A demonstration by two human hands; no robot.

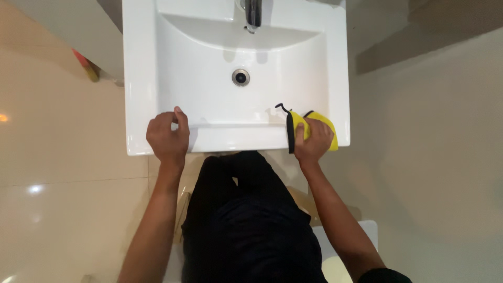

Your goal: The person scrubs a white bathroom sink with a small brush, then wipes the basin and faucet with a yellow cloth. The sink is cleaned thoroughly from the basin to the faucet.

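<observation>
Yellow cloth [320, 121] lies on the white sink [146, 78] front rim, pressed under the right hand [313, 140], whose grip clenches it; the released left hand [167, 137] braces the rim. Flat, even pressure suits wiping.

No package, label, sign or screen shows anywhere in this view from above.
</observation>
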